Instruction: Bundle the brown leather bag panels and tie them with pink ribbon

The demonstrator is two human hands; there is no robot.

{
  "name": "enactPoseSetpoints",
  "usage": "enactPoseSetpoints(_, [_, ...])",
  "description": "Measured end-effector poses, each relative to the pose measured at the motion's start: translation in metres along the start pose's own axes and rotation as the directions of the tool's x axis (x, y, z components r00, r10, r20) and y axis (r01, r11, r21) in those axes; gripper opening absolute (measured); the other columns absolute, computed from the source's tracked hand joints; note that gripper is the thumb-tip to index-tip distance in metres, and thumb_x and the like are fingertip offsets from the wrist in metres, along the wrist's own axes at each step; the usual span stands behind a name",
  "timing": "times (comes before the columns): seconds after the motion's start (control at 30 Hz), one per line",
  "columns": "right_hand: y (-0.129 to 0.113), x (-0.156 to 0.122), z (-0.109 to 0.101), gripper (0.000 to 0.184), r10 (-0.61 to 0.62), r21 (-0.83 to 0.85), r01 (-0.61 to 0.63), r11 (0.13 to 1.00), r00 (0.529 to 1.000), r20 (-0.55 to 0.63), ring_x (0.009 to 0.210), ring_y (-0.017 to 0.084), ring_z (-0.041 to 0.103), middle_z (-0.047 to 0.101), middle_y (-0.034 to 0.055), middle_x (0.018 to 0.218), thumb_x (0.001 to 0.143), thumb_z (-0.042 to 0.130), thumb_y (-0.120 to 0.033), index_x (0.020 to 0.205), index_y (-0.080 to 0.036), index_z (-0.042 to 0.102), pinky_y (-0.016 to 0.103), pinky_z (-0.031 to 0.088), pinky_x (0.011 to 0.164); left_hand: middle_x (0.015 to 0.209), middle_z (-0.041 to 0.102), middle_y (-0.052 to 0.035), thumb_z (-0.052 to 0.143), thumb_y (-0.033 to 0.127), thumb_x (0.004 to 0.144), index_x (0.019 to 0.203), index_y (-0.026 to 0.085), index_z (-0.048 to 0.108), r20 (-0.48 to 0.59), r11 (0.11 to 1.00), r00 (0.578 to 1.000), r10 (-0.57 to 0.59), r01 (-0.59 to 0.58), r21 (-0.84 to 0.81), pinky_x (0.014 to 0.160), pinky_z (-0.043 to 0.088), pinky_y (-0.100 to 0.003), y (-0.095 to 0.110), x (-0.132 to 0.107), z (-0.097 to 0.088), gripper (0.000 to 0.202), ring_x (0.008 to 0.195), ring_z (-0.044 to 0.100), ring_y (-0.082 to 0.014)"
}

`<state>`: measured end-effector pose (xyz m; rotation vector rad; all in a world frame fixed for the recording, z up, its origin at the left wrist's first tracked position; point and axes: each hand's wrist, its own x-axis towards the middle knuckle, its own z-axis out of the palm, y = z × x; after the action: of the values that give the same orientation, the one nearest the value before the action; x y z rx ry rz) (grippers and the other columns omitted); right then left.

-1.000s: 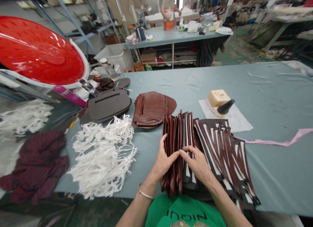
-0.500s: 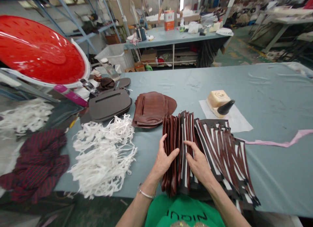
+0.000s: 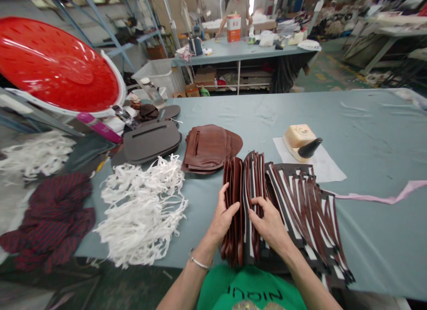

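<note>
A row of brown leather pieces (image 3: 237, 185) with dark backing and white strips stands on edge along the table's front, fanned out toward the right. My left hand (image 3: 223, 214) grips the left end of the row, fingers round its outer side and thumb across the top edges. My right hand (image 3: 268, 221) is in the middle of the row, thumb and forefinger closed round a few edges; its other fingertips are hidden among them. A narrow gap shows between the pieces by the left hand and those by the right. Just behind lies a stack of brown leather panels (image 3: 210, 145).
White tape strips (image 3: 143, 216) lie heaped on the left, near grey panels (image 3: 153, 141) and a striped cloth (image 3: 50, 221). A tape dispenser (image 3: 302, 141) sits on white paper (image 3: 328, 167). Pink ribbon (image 3: 376, 198) trails right. A person (image 3: 236, 10) stands beyond the far table.
My right thumb and forefinger have closed on the edges, and the gap between the left pieces and the rest has widened. The left hand holds its place. The view has shifted slightly.
</note>
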<state>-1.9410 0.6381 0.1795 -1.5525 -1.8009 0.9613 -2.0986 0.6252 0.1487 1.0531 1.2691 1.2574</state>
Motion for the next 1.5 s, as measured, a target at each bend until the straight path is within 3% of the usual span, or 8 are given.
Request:
enactPoseSetpoints(0.2, [0.003,-0.003,0.000,0.052,-0.052,0.077,0.054,0.996,0.998,-0.016,0.111,0.020,0.051,0.050,0.0068,0.122,0.077,0.043,-0.016,0.129,-0.022,0.041,0.038,0.040,0.099,0.148,0.034,-0.0033,0.050,0.036,0.091,0.140,0.027,0.030,-0.014,1.000,1.000,-0.018,0.018,0.010,0.116,0.021,-0.038,-0.002,0.000,0.001,0.054,0.137,0.030,-0.0206])
enactPoseSetpoints(0.33, [0.000,-0.003,-0.003,0.024,-0.034,-0.023,0.036,0.999,0.998,0.058,0.088,0.018,0.056,0.052,0.0041,0.095,0.083,0.041,-0.019,0.095,-0.022,0.062,0.036,0.045,0.087,0.148,0.033,-0.0041,0.048,0.038,0.092,0.139,0.027,0.031,-0.039,1.000,0.999,-0.016,0.017,0.011,0.116,0.021,-0.038,-0.004,-0.001,0.002,0.051,0.137,0.030,-0.0204])
enactPoseSetpoints(0.47, [-0.006,-0.004,-0.005,0.022,-0.036,-0.045,0.039,0.998,0.998,0.056,0.086,0.020,0.054,0.051,0.0031,0.086,0.087,0.050,-0.038,0.081,-0.021,0.062,0.038,0.044,0.086,0.142,0.041,-0.0058,0.062,0.025,0.081,0.141,0.027,0.025,-0.017,0.998,1.000,-0.021,0.022,0.052,0.112,0.029,-0.040,-0.002,-0.002,0.004,0.071,0.129,0.043,-0.0223])
enactPoseSetpoints(0.6, [-0.008,-0.005,-0.004,0.027,-0.003,-0.067,0.005,0.998,0.999,0.041,0.087,0.021,0.053,0.049,0.0029,0.086,0.077,0.064,-0.047,0.081,-0.021,0.060,0.037,0.045,0.084,0.140,0.043,-0.0061,0.063,0.015,0.076,0.141,0.025,0.027,-0.033,0.995,0.999,-0.006,0.010,0.103,0.111,0.032,-0.040,0.003,-0.003,0.005,0.075,0.126,0.045,-0.0214])
enactPoseSetpoints(0.73, [-0.005,-0.004,-0.001,0.016,-0.019,-0.075,0.022,0.997,0.999,0.044,0.086,0.020,0.053,0.047,0.0022,0.087,0.078,0.062,-0.035,0.080,-0.020,0.057,0.035,0.044,0.083,0.139,0.044,-0.0069,0.062,0.013,0.075,0.141,0.024,0.026,-0.028,0.996,1.000,-0.003,0.005,0.088,0.111,0.032,-0.039,0.005,-0.004,0.005,0.076,0.126,0.045,-0.0208])
enactPoseSetpoints(0.97, [0.003,-0.006,-0.001,0.005,-0.002,-0.102,0.001,0.995,1.000,-0.009,0.080,0.018,0.052,0.043,0.0017,0.087,0.077,0.053,-0.024,0.079,-0.020,0.051,0.036,0.044,0.080,0.145,0.037,-0.0086,0.062,0.032,0.083,0.140,0.023,0.030,-0.070,0.998,0.998,0.000,0.004,0.058,0.114,0.027,-0.041,-0.002,-0.003,0.003,0.066,0.133,0.037,-0.0233])
enactPoseSetpoints(1.2, [0.017,-0.008,-0.004,0.045,-0.077,0.050,0.081,0.995,0.995,-0.067,0.106,0.020,0.050,0.045,0.0062,0.115,0.077,0.052,-0.022,0.120,-0.023,0.042,0.038,0.041,0.096,0.142,0.042,-0.0077,0.064,0.020,0.077,0.141,0.023,0.026,-0.027,0.998,0.999,-0.018,0.020,0.055,0.112,0.030,-0.040,0.001,-0.006,0.007,0.075,0.128,0.044,-0.0216])
enactPoseSetpoints(1.5, [0.013,-0.006,-0.017,0.022,0.009,-0.099,-0.013,0.995,0.999,-0.035,0.098,0.023,0.053,0.046,0.0059,0.099,0.081,0.055,-0.040,0.089,-0.021,0.064,0.039,0.042,0.093,0.144,0.039,-0.0072,0.056,0.010,0.075,0.141,0.022,0.029,-0.063,0.992,0.998,0.016,-0.008,0.128,0.114,0.028,-0.041,-0.013,-0.003,0.012,0.072,0.131,0.040,-0.0224])
